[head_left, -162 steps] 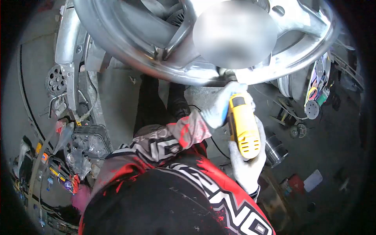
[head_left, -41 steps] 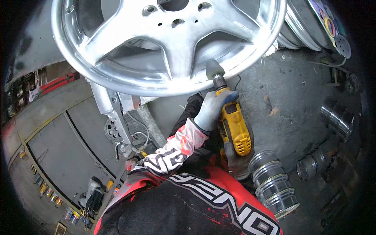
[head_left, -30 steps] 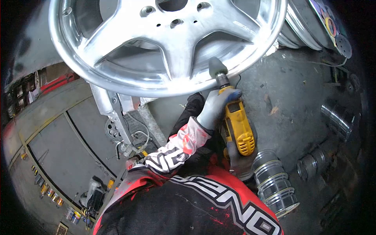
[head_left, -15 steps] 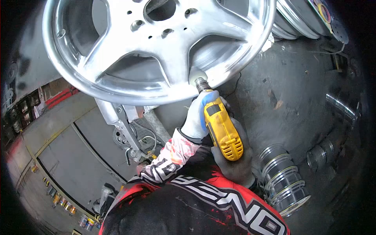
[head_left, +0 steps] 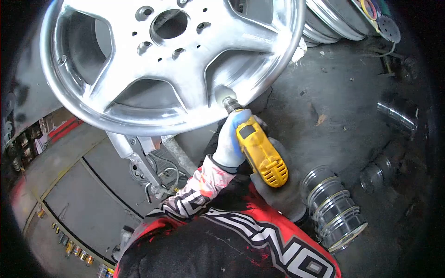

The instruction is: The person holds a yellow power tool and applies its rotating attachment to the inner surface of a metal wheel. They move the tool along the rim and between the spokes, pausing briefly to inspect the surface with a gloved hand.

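A silver alloy wheel rim (head_left: 187,69) with broad spokes fills the top of the head view. Both hands hold a yellow power drill (head_left: 262,156), its chuck pointing up and left toward the wheel. A pale rounded polishing tip (head_left: 224,94) on the drill meets the inner lip of the wheel beside a spoke. Wrapped round the drill's front, just behind the chuck, is my left hand (head_left: 228,143) in a white and blue glove. My right hand (head_left: 278,199), in a dark grey glove, grips under the rear of the drill; its fingers are partly hidden by the drill body.
A metal stand (head_left: 139,157) shows below the wheel. Several stacked rims (head_left: 333,208) stand on the floor at lower right, with a shiny metal cylinder (head_left: 397,113) farther right. More rims (head_left: 331,21) lean at top right. Small bottles (head_left: 72,248) line the lower left.
The wheel and surroundings have shifted left in view. The drill's tip has moved left with both hands, remaining at the inner lip near the same spoke.
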A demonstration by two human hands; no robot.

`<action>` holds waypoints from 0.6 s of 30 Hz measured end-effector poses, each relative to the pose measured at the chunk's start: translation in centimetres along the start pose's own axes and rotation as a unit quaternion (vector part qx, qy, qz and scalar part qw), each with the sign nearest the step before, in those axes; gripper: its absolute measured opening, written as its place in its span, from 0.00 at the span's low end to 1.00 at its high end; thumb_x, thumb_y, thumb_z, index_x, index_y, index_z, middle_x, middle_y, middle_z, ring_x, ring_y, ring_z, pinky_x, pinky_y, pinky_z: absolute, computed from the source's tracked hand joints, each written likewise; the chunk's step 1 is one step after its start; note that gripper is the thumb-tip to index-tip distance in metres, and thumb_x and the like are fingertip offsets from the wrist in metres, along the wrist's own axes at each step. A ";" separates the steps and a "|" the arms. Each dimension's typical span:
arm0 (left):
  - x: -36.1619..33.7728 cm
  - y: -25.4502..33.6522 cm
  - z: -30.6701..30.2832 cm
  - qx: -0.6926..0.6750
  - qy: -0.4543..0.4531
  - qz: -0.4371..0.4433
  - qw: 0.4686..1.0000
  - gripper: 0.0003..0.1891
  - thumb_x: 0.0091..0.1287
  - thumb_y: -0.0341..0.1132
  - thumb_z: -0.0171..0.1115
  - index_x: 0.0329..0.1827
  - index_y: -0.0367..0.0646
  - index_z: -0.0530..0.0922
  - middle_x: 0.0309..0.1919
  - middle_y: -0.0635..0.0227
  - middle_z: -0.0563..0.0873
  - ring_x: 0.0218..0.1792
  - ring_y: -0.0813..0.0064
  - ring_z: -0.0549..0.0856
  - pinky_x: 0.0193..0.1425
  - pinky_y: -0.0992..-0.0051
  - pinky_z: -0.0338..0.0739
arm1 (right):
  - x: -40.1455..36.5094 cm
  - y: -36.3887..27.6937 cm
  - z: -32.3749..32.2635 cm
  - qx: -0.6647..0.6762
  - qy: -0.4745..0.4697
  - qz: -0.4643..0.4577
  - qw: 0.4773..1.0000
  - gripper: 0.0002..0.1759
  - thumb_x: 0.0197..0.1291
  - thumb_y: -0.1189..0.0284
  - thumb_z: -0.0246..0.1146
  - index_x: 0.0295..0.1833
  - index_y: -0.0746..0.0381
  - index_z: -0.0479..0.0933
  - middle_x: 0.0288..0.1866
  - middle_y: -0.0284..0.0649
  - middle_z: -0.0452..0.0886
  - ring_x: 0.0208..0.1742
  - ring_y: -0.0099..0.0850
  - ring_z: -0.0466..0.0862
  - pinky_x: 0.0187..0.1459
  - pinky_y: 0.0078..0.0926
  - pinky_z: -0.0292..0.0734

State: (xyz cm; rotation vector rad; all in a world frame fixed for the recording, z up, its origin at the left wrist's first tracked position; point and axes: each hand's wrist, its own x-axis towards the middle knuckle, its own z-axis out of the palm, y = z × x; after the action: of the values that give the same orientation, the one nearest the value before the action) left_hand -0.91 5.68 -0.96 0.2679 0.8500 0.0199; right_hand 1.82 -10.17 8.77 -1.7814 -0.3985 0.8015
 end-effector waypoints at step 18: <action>3.2 -3.7 3.1 -0.061 -0.061 -0.013 0.996 0.15 0.72 0.48 0.64 0.43 0.44 0.80 0.32 0.65 0.85 0.33 0.68 0.86 0.42 0.63 0.86 | 1.4 -1.8 -4.7 -0.141 -0.026 0.073 0.987 0.38 0.58 0.84 0.64 0.76 0.68 0.66 0.67 0.46 0.80 0.63 0.36 0.84 0.63 0.34 0.79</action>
State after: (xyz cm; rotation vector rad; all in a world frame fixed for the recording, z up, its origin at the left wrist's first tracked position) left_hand 3.20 1.83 -2.25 0.1415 0.7284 0.0308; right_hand 6.23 -11.96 10.89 -2.0754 -0.4367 0.9326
